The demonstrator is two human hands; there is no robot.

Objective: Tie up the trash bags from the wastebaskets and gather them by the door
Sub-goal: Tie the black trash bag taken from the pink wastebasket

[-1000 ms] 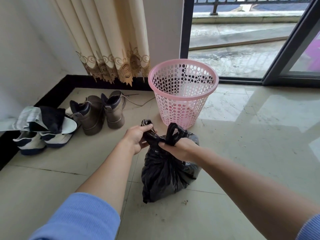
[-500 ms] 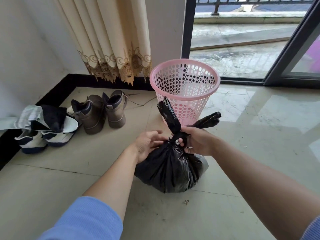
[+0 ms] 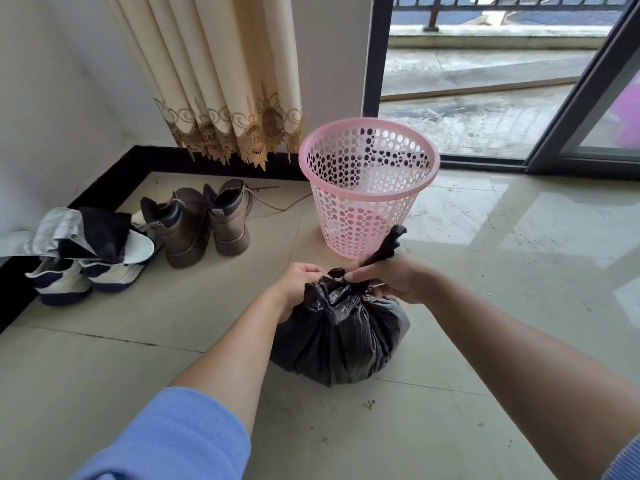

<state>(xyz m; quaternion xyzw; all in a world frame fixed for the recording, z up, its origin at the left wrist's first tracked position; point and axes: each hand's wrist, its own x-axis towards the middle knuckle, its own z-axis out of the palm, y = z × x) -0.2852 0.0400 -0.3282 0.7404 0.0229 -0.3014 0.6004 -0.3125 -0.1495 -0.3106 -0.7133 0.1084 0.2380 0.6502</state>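
Observation:
A full black trash bag (image 3: pixel 341 337) sits on the tiled floor in front of me, its neck gathered at the top. My left hand (image 3: pixel 299 287) grips the left side of the neck. My right hand (image 3: pixel 389 278) is closed on the knot, and one twisted black end sticks up past its fingers. Just beyond the bag stands a pink perforated wastebasket (image 3: pixel 369 183), upright and with no liner in it.
A pair of brown boots (image 3: pixel 199 221) and white-and-navy sneakers (image 3: pixel 74 277) under a cloth lie by the left wall. A cream curtain (image 3: pixel 221 77) hangs behind them. A sliding glass door (image 3: pixel 485 81) to a wet balcony is behind the basket.
The two loose ends that stood up above the knot have been drawn down. Only one short end now shows above my right hand. My left hand has closed onto the neck.

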